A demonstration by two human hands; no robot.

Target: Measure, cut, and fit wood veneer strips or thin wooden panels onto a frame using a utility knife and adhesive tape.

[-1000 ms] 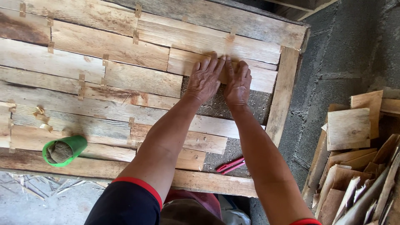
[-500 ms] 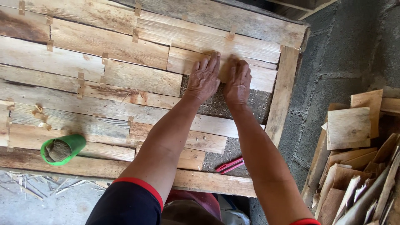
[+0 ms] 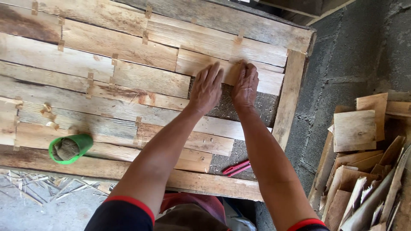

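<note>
A green cup [image 3: 68, 148] is lying on its side on the planks at the left of the bench [image 3: 295, 92]. The left hand [image 3: 206, 88] and right hand [image 3: 245, 84] are pressing flat, fingers spread and gripping nothing, on a short plank [image 3: 269, 80] near the bench's far right. Red pliers [image 3: 236, 168] are lying near the front edge, and wood offcuts [image 3: 364, 167] are leaning in a pile at the right.

Both bare arms reach up from the bottom of the frame toward its upper middle, converging as they go. The left hand [image 3: 207, 87] lies palm down, fingers extended and slightly spread. The right hand [image 3: 245, 85] sits just beside it, palm down too, fingers straight and close together, wrist slightly bent
</note>
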